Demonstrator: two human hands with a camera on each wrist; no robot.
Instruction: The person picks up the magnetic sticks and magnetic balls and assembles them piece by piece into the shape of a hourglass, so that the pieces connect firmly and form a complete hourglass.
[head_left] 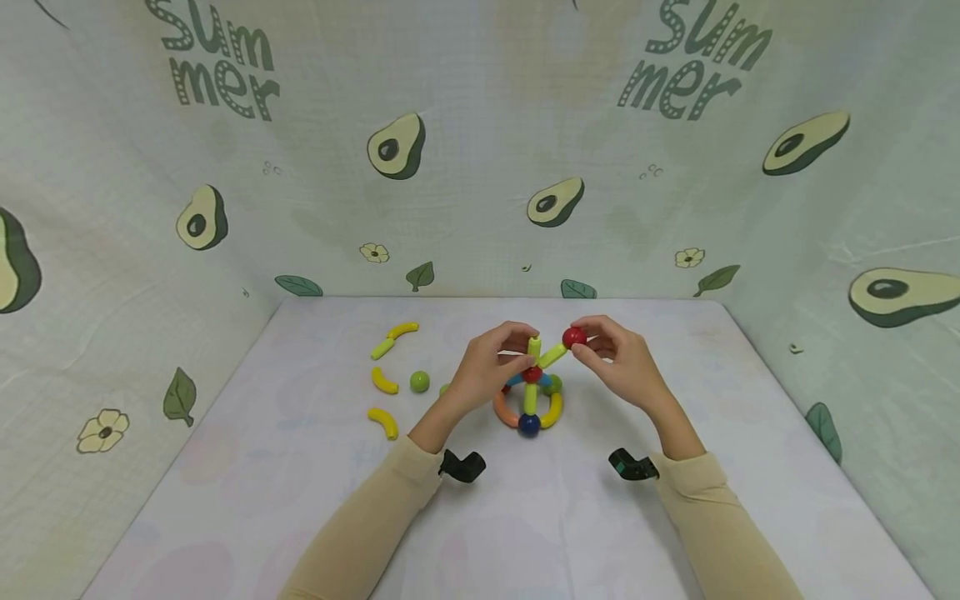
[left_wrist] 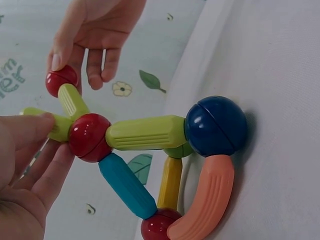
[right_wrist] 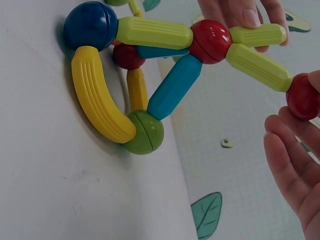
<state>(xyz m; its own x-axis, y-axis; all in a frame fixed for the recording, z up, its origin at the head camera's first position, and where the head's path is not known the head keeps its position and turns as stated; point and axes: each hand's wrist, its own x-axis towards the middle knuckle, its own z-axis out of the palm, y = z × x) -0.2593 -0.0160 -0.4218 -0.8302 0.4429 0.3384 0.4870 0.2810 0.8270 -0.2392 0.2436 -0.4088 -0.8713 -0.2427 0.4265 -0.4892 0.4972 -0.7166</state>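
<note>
A magnetic stick-and-ball frame stands on the table, with a central red ball [left_wrist: 90, 137] raised on yellow-green and blue rods [right_wrist: 175, 87]. Its base ring has a navy ball [head_left: 528, 426], a green ball [right_wrist: 145, 132], another red ball [left_wrist: 160, 225], plus orange [left_wrist: 212, 192] and yellow [right_wrist: 97, 95] curved sticks. My left hand [head_left: 483, 367] pinches a yellow-green rod [right_wrist: 257, 35] rising from the central ball. Beside it, a second yellow-green rod [head_left: 552, 357] slants up to the right. My right hand [head_left: 622, 362] pinches the red ball [head_left: 574, 337] at that rod's outer end.
Left of the frame lie loose yellow curved sticks [head_left: 383, 422] and a green ball [head_left: 419, 382]. Farther back, a yellow-green rod [head_left: 382, 348] touches another yellow curved stick [head_left: 403, 329]. Another green piece [head_left: 444, 389] is partly hidden by the left hand. A printed cloth [head_left: 465, 233] hangs behind the table.
</note>
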